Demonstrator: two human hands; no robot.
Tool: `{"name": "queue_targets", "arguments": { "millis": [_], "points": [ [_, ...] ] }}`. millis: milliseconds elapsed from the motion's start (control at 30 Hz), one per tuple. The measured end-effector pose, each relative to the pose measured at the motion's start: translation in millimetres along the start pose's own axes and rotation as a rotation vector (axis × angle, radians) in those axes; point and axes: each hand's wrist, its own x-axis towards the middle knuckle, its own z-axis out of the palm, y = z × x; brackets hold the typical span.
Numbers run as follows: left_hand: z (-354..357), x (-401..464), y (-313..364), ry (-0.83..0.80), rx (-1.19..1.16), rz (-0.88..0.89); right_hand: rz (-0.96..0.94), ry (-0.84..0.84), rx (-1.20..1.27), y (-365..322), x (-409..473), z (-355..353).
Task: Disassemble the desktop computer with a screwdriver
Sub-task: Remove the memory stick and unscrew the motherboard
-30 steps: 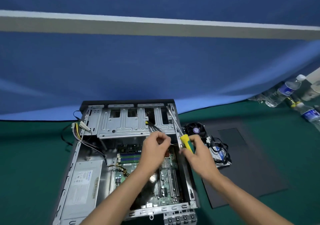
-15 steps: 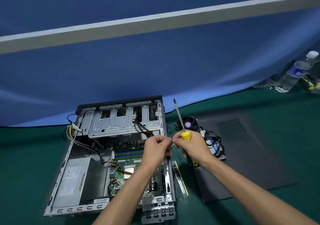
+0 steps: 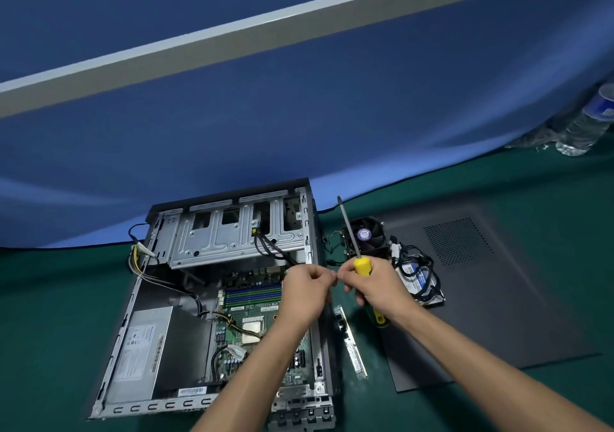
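Right grip (image 3: pixel 372 285) clenches the screwdriver (image 3: pixel 357 252), shaft pointing far and clear of the open computer case (image 3: pixel 212 302) on the green counter (image 3: pixel 50 298); left grip (image 3: pixel 307 290) pinches, fingertips meeting the right's, likely passing a screw too small to see.

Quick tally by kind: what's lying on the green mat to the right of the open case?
Black metal side panel: 1
Black cooling fan: 1
Hard drive wrapped in black cables: 1
Long narrow green card: 1
Clear plastic water bottle: 1
Total: 5
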Motion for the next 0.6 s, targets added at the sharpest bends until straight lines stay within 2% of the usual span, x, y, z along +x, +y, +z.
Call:
{"name": "queue_targets", "arguments": {
  "millis": [167,233,333,467,600],
  "points": [
    [8.9,2.1,-13.4,0.24,0.623,0.139,0.147,0.126,-0.041,24.3,16.8,8.6],
    [12.8,1.4,-21.5,0.236,0.801,0.274,0.24,0.19,-0.023,36.1,27.6,15.0],
    [14.0,3.5,-26.4,0.259,0.781,0.351,0.305,0.207,-0.106,48.2,43.3,26.1],
    [14.9,6.5,-32.7,0.329,0.712,0.346,0.375,0.256,-0.403,61.5,62.1,37.4],
    [16.0,9.6,-36.5,0.325,0.733,0.34,0.423,0.246,-0.534,69.0,75.6,44.4]
  ]
}}
